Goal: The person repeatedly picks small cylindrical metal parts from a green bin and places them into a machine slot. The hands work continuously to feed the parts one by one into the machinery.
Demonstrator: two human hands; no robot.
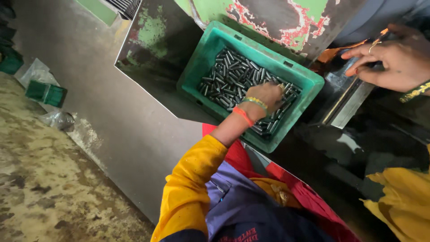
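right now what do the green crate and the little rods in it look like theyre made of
Green crate: looks like moulded plastic, matte, with a thick rim and slotted walls. Rods: likely metal, dark grey cylinders with shiny glints along their sides. The left hand reaches down among them.

A crate (pixel 204 62) of metal pins (pixel 233 76) sits left of the press bed (pixel 354 101), before the machine wall (pixel 277 18).

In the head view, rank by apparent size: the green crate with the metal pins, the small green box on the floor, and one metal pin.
1. Green crate, clearly the largest.
2. Small green box; it sits farther from the camera, so its true size is unsure.
3. One metal pin, the smallest by far.
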